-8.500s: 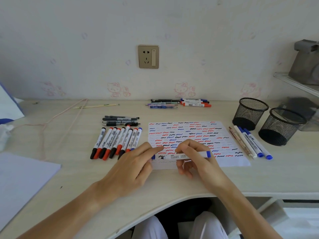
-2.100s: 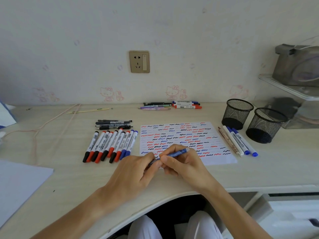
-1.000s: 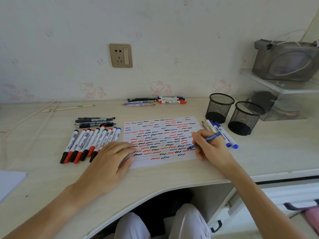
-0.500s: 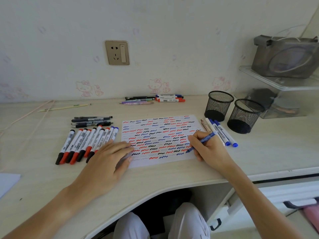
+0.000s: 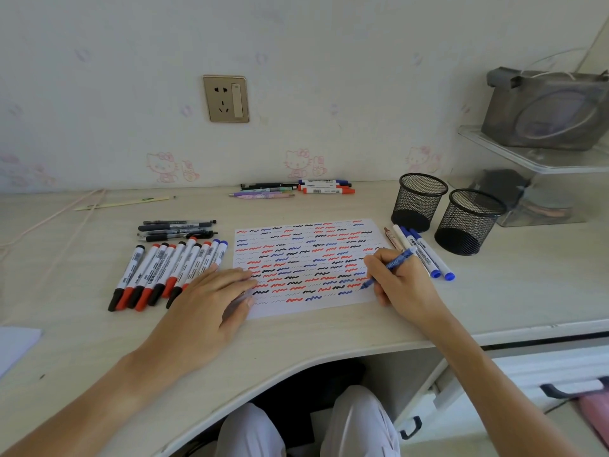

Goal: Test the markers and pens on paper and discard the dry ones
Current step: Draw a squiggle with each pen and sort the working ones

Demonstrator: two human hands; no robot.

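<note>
- Two hands at the paper [image 5: 306,265], my landmark. The left hand [image 5: 211,301] lies flat, fingers spread over the paper's near-left corner; I judge it pins the sheet against drag.
- The right hand [image 5: 400,285] pinches a blue pen [image 5: 390,266] in a writing grip, its tip touching the paper's right edge: test stroke in hand.
- Left of the paper: row of capped markers [image 5: 168,272], likely one sorted batch.
- Right of the paper: three pens [image 5: 425,255], then two mesh cups [image 5: 445,212] on the tabletop [image 5: 527,275]. Which is for discards, I cannot tell.
</note>
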